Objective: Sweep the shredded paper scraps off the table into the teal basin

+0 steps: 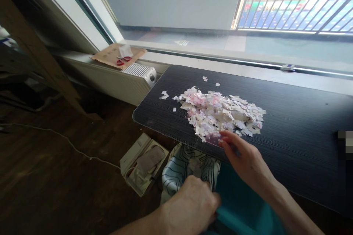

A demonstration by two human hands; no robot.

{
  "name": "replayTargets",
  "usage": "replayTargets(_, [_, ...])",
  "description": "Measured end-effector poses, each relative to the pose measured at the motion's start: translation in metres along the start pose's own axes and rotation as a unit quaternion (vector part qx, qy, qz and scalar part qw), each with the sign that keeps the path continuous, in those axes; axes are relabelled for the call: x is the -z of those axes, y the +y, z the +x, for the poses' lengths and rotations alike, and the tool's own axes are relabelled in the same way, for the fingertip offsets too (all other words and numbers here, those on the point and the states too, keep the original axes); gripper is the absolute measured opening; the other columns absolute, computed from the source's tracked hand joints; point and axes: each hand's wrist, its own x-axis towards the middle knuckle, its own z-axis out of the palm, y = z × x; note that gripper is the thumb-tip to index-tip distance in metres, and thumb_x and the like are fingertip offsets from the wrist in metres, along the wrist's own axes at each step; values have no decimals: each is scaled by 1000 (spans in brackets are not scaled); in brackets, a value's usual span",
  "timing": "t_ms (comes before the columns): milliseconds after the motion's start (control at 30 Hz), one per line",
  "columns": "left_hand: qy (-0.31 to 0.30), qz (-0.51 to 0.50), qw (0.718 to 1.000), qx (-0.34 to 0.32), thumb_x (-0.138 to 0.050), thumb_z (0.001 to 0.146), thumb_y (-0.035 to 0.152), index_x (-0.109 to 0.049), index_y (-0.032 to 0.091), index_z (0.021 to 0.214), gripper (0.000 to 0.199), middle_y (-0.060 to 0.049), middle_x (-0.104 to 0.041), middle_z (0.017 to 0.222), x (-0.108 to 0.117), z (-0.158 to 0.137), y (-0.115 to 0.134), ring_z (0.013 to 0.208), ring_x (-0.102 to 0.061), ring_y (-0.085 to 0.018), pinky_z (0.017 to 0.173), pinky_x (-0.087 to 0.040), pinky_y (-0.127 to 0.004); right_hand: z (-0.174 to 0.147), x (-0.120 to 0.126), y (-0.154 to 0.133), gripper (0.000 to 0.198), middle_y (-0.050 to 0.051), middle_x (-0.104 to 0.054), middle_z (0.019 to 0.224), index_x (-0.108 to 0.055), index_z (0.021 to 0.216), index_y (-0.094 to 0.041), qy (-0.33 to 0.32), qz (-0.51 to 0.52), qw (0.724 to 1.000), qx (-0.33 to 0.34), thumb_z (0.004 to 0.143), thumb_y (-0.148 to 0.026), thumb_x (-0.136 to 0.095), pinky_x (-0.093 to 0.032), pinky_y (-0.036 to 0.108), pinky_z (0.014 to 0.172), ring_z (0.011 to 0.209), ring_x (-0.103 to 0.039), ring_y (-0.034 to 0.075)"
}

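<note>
Pink film [213, 138]: showing at the near edge of the scraps [220, 112], its right end meeting the right hand [245, 156].
Right fingers: bending toward the film and touching it; whether they are clamping it or only resting there, I cannot tell.
Left hand [193, 200]: curling low in front of the desk [298, 128], its fingertips hiding, so I cannot tell if they are gripping anything.
Heap edge: judging by the pose, one piece is being singled out here.
Loose scraps: the next move is probably calling for a light pinch, without dragging neighbours over the edge.
Desk top: carrying the heap around its middle, a few strays lying apart.
Striped bag [173, 170]: standing below the near edge, an open box [134, 156] lying left of it.
Red scissors [120, 62]: lying on brown card [106, 54], well apart.
</note>
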Motion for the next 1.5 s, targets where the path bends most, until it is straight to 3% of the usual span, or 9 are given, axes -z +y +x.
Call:
replayTargets(200, [1,0,1000,6,-63,83,28,-63,17,77,13,-6,-66,70,0,-4,-1,61,-64,-25,53,-50,-33,3,3,-3,27,2,-70,86,-58,113,-22,-30,-32,999,1,89,-25,-47,-50,23,63,68,-66,14])
replayTargets(400, [10,-4,1000,-8,-63,83,30,-63,16,76,16,-6,-66,69,-2,-4,-2,61,-64,-25,53,-49,-33,5,3,0,28,3,-71,90,-57,115,-22,-2,-30,999,-11,89,-27,-47,-50,23,67,76,-67,15])
replayTargets(600, [4,0,1000,0,-62,83,31,-63,17,77,15,-7,-66,70,-1,-5,-3,62,-64,-26,54,-50,-34,6,7,1,28,2,-71,87,-58,114,-23,4,-52,998,-27,88,-27,-48,-49,23,61,66,-66,14])
replayTargets(900, [3,-2,1000,5,-61,84,29,-63,17,78,14,-7,-66,71,0,-9,-2,63,-64,-25,55,-50,-33,-4,15,-1,27,2,-71,84,-59,112,-24,-11,-87,996,-26,88,-27,-48,-49,24,62,71,-66,15])
replayTargets(1233, [-5,1,999,50,-64,81,28,-63,18,78,11,-5,-67,72,2,-21,-17,64,-65,-26,56,-50,-32,4,10,-13,26,2,-69,82,-59,112,-20,5,-64,998,30,90,-25,-46,-47,22,61,67,-64,14])
replayTargets(1500, [-2,24,989,149,-60,84,31,-65,21,84,11,-5,-66,75,-3,-57,-50,71,-64,-24,63,-47,-30,56,-20,-42,25,6,-70,86,-59,108,-19,-29,-69,990,122,92,-24,-40,-44,25,61,71,-64,17])
